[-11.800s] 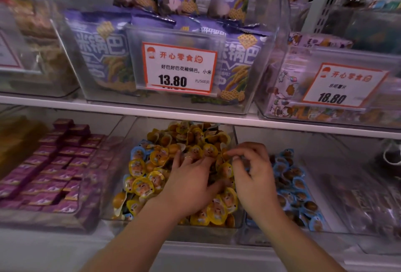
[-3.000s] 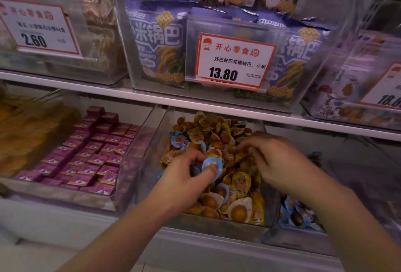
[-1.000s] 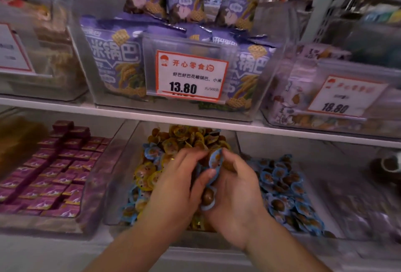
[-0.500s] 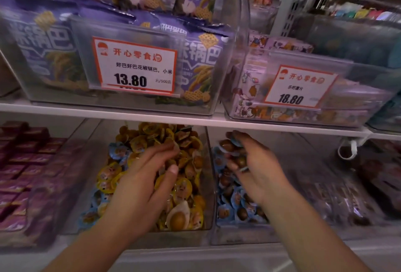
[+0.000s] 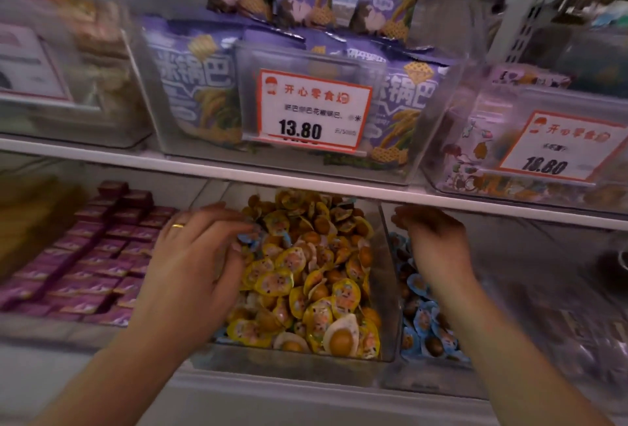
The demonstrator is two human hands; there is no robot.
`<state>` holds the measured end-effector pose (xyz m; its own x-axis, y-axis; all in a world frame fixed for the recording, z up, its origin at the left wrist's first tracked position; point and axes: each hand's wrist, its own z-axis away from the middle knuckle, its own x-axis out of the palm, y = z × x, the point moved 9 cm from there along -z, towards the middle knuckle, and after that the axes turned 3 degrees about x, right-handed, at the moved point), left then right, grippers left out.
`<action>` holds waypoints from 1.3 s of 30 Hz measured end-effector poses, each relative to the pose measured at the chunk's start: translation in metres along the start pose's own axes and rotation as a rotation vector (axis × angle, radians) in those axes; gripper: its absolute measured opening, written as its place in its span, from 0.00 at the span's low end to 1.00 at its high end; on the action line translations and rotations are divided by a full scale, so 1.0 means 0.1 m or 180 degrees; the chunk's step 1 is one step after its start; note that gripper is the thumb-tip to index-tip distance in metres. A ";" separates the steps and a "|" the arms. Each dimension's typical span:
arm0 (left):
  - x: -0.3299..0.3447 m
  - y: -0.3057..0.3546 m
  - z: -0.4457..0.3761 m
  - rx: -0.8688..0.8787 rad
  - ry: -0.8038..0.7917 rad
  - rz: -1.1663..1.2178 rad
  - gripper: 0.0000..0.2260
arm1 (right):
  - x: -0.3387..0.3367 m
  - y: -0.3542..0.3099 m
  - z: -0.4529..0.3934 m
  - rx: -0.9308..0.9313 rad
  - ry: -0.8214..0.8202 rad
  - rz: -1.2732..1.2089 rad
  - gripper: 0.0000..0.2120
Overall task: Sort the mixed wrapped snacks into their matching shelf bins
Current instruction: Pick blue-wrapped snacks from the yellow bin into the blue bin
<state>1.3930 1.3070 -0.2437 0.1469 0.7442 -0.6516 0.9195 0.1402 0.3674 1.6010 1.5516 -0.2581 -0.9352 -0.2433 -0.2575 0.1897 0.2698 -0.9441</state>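
While we sort: left hand (image 5: 190, 269) curls over a blue-wrapped snack (image 5: 249, 237) at the yellow bin's (image 5: 292, 356) nine o'clock.
Right hand (image 5: 431, 245): hovers over blue bin (image 5: 424, 381), grip unclear.
Advice: we pinch only blue.

The light is dim and warm, falling from above and in front, so the lower shelf lies in shade under the white shelf edge (image 5: 306, 184). Motion blur smears the left and right margins; the middle price tag (image 5: 314, 111) reads sharply, its small print soft. Clear bin fronts show faint glare. Wide-angle distortion bends the shelf line at the edges.
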 end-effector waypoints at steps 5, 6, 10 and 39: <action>-0.11 -0.39 0.16 -0.0547 -0.0235 -0.0125 0.16 | 1.21 -0.57 0.63 -0.1210 -0.1078 0.1048 0.12; -0.10 -0.45 0.18 -0.0609 -0.0350 -0.0156 0.17 | 1.54 -0.57 0.68 -0.1363 -0.1362 0.1472 0.15; -0.06 -0.57 0.24 -0.0629 -0.0631 -0.0119 0.22 | 2.48 -0.27 0.54 -0.1381 -0.2194 0.2857 0.24; -0.05 -0.62 0.17 -0.0542 -0.0419 0.0083 0.16 | 2.64 -0.15 0.14 -0.0978 -0.2336 0.2588 0.11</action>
<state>1.3413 1.2835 -0.2750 0.2263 0.6589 -0.7174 0.8415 0.2387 0.4847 1.3549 1.4703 -0.3146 -0.1484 -0.3513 -0.9244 0.4842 0.7893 -0.3776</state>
